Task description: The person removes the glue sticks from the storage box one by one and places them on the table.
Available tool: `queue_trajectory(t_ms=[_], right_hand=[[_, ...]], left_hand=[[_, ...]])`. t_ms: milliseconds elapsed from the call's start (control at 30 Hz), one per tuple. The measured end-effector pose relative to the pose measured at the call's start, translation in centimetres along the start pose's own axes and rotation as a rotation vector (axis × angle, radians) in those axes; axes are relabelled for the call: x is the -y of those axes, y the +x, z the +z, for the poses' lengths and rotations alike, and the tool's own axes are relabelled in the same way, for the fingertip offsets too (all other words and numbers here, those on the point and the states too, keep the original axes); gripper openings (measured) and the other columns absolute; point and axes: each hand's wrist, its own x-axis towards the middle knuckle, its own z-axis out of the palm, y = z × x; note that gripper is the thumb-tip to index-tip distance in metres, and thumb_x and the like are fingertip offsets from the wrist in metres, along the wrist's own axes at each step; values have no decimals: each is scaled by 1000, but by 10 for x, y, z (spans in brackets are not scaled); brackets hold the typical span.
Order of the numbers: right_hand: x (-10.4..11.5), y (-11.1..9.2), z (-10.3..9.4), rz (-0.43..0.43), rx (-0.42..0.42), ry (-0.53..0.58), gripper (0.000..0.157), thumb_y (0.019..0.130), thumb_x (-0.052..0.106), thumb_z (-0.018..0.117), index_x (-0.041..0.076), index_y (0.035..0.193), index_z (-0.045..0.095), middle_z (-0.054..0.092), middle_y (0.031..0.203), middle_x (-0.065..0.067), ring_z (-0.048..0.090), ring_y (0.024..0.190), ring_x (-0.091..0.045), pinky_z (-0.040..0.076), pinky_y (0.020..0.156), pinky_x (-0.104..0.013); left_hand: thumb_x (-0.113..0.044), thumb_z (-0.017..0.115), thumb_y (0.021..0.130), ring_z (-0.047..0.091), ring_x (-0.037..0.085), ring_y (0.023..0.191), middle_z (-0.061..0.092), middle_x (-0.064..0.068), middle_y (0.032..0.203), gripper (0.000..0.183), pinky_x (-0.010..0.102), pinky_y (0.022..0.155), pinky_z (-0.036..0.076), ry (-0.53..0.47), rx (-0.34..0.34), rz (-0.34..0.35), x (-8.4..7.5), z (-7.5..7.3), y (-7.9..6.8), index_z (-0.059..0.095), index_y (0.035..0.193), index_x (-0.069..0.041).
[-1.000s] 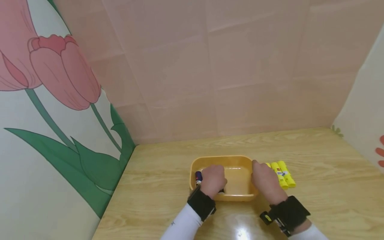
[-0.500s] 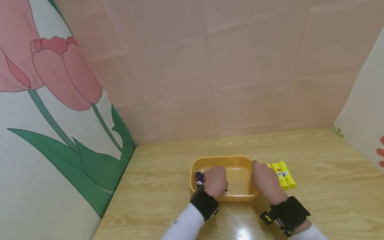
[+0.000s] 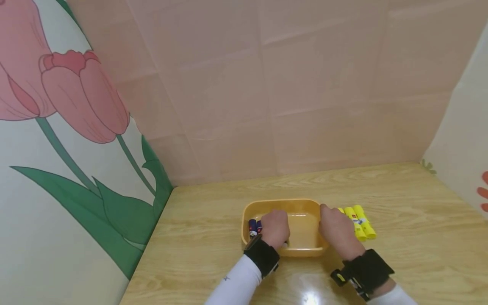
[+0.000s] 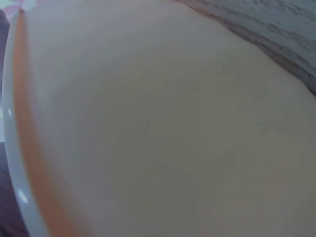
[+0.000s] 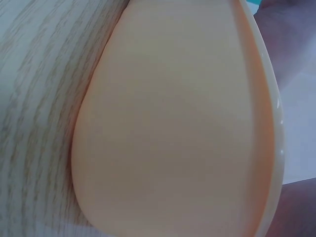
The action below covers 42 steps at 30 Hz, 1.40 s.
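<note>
A yellow-orange plastic tray (image 3: 301, 253) sits on the table. My left hand (image 3: 275, 228) reaches down inside its left half, knuckles up, fingertips hidden. A dark, pale-ended tube (image 3: 285, 244) pokes out at this hand's right side; the hand holds it, most of it hidden. Dark blue tubes (image 3: 252, 226) with small red-and-white labels lie beside the hand at the tray's left wall. My right hand (image 3: 337, 228) grips the tray's right rim. Both wrist views are filled by the tray's outer wall (image 4: 163, 123), its rim (image 5: 277, 148) along one side.
Several yellow tubes (image 3: 364, 222) with printed labels lie side by side on the table, just right of the right hand. The wood-grain table (image 3: 206, 220) meets a pink-brown back wall (image 3: 228, 106). A tulip-printed panel (image 3: 84, 97) stands on the left.
My left hand has shifted slightly right within the tray, the dark tube's end moving along with it, and more of the dark blue tubes shows. My right hand stays at the rim.
</note>
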Motion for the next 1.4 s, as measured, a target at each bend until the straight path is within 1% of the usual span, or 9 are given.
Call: queue_trajectory(t_ms=[133, 300, 500, 633, 800, 1000, 1167, 1400], right_hand=[[0, 0, 0, 13, 14, 0, 13, 88, -1, 60, -8, 98, 54, 56, 71, -15, 55, 59, -26, 46, 46, -38], [0, -1, 2, 11, 10, -1, 14, 88, 0, 61, -7, 99, 54, 57, 71, -15, 55, 59, -26, 46, 46, -39], [0, -2, 4, 12, -11, 0, 14, 86, 0, 61, -6, 97, 54, 57, 70, -16, 57, 59, -28, 45, 45, -41], [1, -2, 4, 14, -20, 3, 13, 86, 0, 60, -6, 97, 54, 57, 70, -16, 57, 59, -29, 45, 44, -42], [1, -2, 5, 16, -14, 2, 14, 87, 0, 61, -6, 97, 54, 57, 70, -16, 56, 59, -28, 45, 44, -41], [1, -2, 6, 3, -32, 8, 13, 86, -1, 61, -6, 96, 54, 56, 69, -15, 55, 58, -28, 43, 43, -40], [1, -1, 6, 2, -36, -1, 15, 87, 0, 62, -6, 97, 53, 55, 69, -15, 54, 57, -27, 43, 43, -39], [-3, 0, 7, -14, -60, 2, 15, 85, 0, 61, -6, 96, 53, 55, 67, -16, 55, 57, -29, 43, 42, -41]], left_hand=[[-20, 80, 78, 63, 12, 65, 69, -2, 74, 14, 31, 47, 45, 0, 6, 11, 0, -1, 2, 69, 71, -18], [-17, 78, 79, 64, 14, 64, 69, -1, 75, 11, 32, 47, 46, -24, 11, -19, -1, -3, 4, 69, 73, -16], [-19, 77, 79, 64, 13, 64, 69, -1, 75, 8, 30, 47, 46, 4, -22, -50, -4, -3, 6, 71, 74, -17], [-20, 77, 80, 64, 12, 63, 69, -1, 74, 9, 29, 46, 46, 12, -38, -58, -5, 1, 9, 71, 74, -17], [-19, 76, 82, 64, 13, 62, 69, 0, 74, 10, 30, 44, 45, -14, -22, -60, -4, 9, 15, 70, 74, -17], [-18, 74, 84, 65, 14, 64, 70, 0, 76, 9, 31, 44, 45, -44, -7, -66, -1, 18, 24, 71, 76, -16], [-18, 76, 82, 63, 15, 63, 70, 1, 76, 8, 32, 44, 44, -94, 12, -73, 3, 19, 27, 71, 77, -16], [-24, 82, 77, 62, 15, 62, 69, 1, 75, 16, 32, 45, 43, -131, 12, -75, 4, 19, 28, 68, 77, -15]])
